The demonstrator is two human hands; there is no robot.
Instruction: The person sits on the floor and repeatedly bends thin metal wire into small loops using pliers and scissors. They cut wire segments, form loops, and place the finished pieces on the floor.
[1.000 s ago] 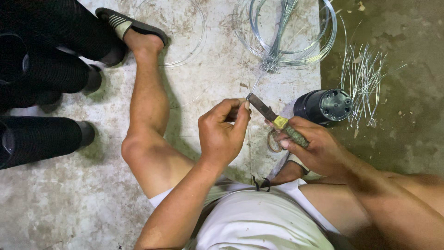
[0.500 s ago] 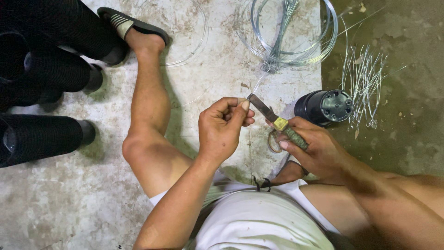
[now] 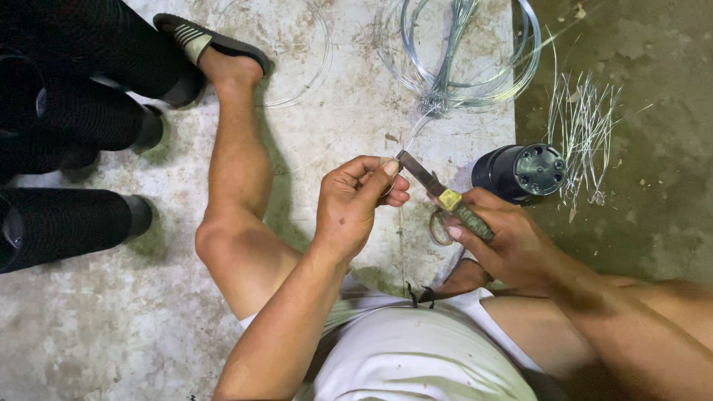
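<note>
Head view: we look straight down at a person seated on a stained concrete floor (image 3: 96, 327), with both forearms reaching in from the bottom edge.
Left hand: our left hand (image 3: 355, 204) has thumb and forefinger pinched together on a thin wire (image 3: 414, 135). The wire is so fine that we lose it inside the fingers.
Right hand: our right hand (image 3: 505, 238) is wrapped tight round the green-bound handle of a pair of pliers (image 3: 444, 195). The palm hides the rest of the handle.
Pliers: the tip points up and left and meets the left fingertips. We cannot tell whether the jaws are closed on the wire.
Wire: it runs from the pinch up to a wire coil (image 3: 464, 52) lying at the top edge of the floor, cut off by the frame.
Cut pieces: short wire offcuts (image 3: 583, 130) lie scattered toward the right edge, on darker ground.
Black cylinder: a black cylinder (image 3: 520, 172) lies on its side just beside the right hand, its capped end facing us.
Black tubes: ribbed black tubes (image 3: 70, 122) are stacked at the upper left corner, partly out of frame.
Sandal: a sandal (image 3: 204, 38) on the left foot sits next to the tubes.
</note>
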